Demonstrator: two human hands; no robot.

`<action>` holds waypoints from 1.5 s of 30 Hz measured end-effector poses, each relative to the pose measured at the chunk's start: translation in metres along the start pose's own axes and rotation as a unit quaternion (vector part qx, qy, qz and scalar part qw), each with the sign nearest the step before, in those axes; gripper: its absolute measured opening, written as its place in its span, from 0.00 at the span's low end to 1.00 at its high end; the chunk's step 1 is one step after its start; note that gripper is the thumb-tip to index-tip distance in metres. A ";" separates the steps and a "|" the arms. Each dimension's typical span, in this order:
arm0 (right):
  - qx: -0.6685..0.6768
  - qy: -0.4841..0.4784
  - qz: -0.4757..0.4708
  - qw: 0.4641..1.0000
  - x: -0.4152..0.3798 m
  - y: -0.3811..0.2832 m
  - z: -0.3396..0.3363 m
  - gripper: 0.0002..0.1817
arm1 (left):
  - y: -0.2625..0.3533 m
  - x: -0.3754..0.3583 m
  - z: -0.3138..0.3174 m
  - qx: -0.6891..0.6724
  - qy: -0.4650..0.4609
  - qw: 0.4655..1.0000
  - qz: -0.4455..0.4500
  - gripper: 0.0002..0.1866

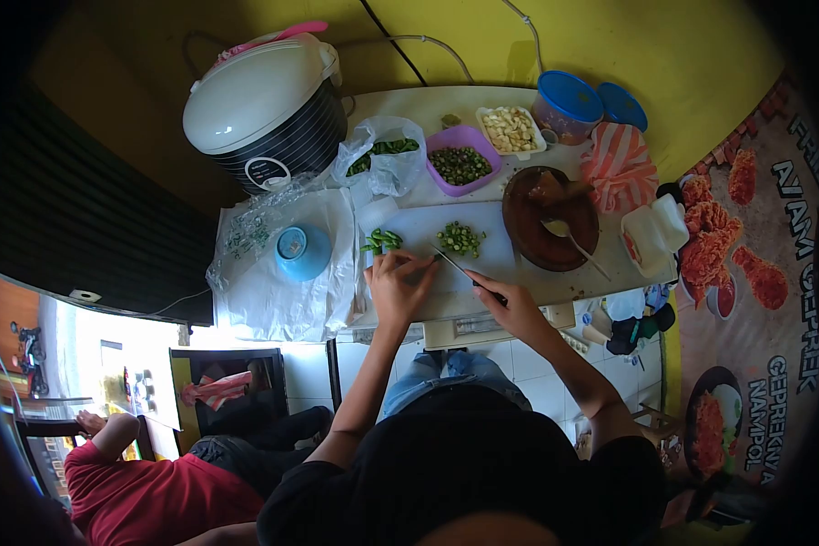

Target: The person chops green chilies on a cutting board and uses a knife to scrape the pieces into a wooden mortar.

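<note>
From overhead I look down on a white cutting board (482, 259) on a crowded tabletop (428, 105). My left hand (399, 287) lies flat, fingers curled, pressing down on something at the board's near left; I cannot make out exactly what is under the fingertips, but a small bundle of uncut green beans (381, 240) lies just beyond it, toward the far left corner of the board. My right hand (517, 305) is closed around the dark handle of a knife (460, 269).

The knife's long axis runs diagonally: handle at the near right in my right hand, blade pointing up and left so its tip ends just beside my left fingertips. The left hand is therefore the nearer one to the uncut beans, which lie just beyond it, while the blade sits between the two hands.

A heap of chopped green pieces (461, 238) rests on the board just beyond the blade, toward the middle. Further back stand a purple bowl (464, 162) of chopped greens, a plastic bag (387, 159) holding more whole beans, and a white tray (510, 129) of pale pieces. To the right is a brown stone mortar (548, 218) with a spoon (569, 238) in it; to the left, a blue bowl (301, 252) and a rice cooker (264, 109).
</note>
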State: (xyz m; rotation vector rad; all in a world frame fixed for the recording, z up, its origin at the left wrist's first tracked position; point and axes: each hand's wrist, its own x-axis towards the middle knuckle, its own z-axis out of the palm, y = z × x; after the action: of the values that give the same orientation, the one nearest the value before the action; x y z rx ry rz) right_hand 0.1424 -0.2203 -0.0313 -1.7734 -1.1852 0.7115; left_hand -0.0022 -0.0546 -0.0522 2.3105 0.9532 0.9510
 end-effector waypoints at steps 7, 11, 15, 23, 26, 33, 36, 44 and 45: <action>0.013 -0.025 0.036 0.999 -0.002 -0.018 -0.003 0.20 | 0.001 0.002 0.000 0.002 0.001 1.000 -0.005 0.07; -0.006 -0.014 0.025 1.000 -0.001 -0.012 0.001 0.20 | -0.001 0.002 0.001 0.002 0.004 1.000 0.002 0.07; -0.007 -0.011 0.023 1.000 0.000 -0.006 0.003 0.20 | -0.002 0.002 0.001 0.004 -0.004 1.000 0.007 0.07; -0.006 -0.015 0.047 0.999 0.007 -0.012 0.003 0.20 | -0.005 0.002 0.002 0.005 -0.011 1.000 0.016 0.07; -0.018 -0.015 0.048 0.999 0.010 -0.013 0.002 0.20 | -0.004 0.002 0.002 0.003 -0.001 1.000 0.020 0.08; -0.033 -0.007 0.033 0.999 0.016 -0.011 0.007 0.20 | -0.003 0.002 0.002 0.010 0.009 1.000 0.014 0.08; -0.033 -0.006 0.027 0.999 0.011 -0.009 0.005 0.20 | 0.001 0.002 0.003 0.011 0.013 1.000 0.004 0.08; -0.045 -0.012 0.032 0.998 0.011 -0.007 0.005 0.20 | -0.005 0.001 0.002 0.010 0.000 1.000 0.008 0.09; -0.050 -0.012 0.035 0.998 0.013 -0.008 0.005 0.20 | -0.005 0.001 0.002 0.011 0.002 1.000 0.008 0.09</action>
State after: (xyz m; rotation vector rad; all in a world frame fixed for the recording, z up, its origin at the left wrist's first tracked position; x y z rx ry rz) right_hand 0.1397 -0.2046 -0.0263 -1.9026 -1.1985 0.7280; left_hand -0.0021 -0.0513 -0.0567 2.3392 0.9534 0.9567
